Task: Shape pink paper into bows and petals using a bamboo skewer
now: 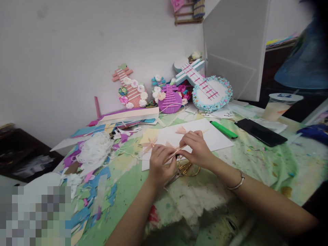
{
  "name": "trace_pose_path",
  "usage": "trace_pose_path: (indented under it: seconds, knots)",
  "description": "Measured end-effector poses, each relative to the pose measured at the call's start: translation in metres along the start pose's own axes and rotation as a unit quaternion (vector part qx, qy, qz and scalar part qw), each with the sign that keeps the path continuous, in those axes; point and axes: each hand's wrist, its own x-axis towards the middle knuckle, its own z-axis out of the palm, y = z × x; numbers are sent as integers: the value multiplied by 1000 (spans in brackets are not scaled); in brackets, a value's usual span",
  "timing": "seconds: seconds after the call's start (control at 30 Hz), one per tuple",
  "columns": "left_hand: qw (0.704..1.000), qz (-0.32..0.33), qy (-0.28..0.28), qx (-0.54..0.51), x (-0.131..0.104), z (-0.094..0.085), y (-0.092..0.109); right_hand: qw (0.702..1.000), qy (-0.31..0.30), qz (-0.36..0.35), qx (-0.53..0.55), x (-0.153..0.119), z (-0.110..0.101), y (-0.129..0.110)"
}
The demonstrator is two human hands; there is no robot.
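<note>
My left hand [162, 164] and my right hand [196, 150] meet over the white board [217, 140], fingers closed in a pinch. Between them runs a thin peach paper strip [178, 149], partly covered by my fingers. A fringed peach paper piece [150, 145] sits just left of my left hand, and a smaller peach piece [181, 130] lies behind my fingertips. Gold-handled scissors [192, 169] rest below my hands, their blades partly hidden by my left hand.
A green utility knife [224, 130], a black phone [260, 132] and a lidded cup [282, 107] stand at the right. White yarn [94, 150] and coloured paper scraps [98, 186] cover the left. Decorated paper instruments [212, 92] lean along the wall.
</note>
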Motion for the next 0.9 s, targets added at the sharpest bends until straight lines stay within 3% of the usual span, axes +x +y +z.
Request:
trace_pose_path:
  seconds: [0.27,0.67,0.9]
  knots:
    - [1000,-4,-10,4,-2,2,-2,1000,-6,-7,-1,-1,3,3]
    - [999,2,38,0,-1,4,-4,998,-48,-44,8,1,1,-4]
    - [992,-66,8,-104,1,-2,-2,998,-57,-26,13,1,-1,-6]
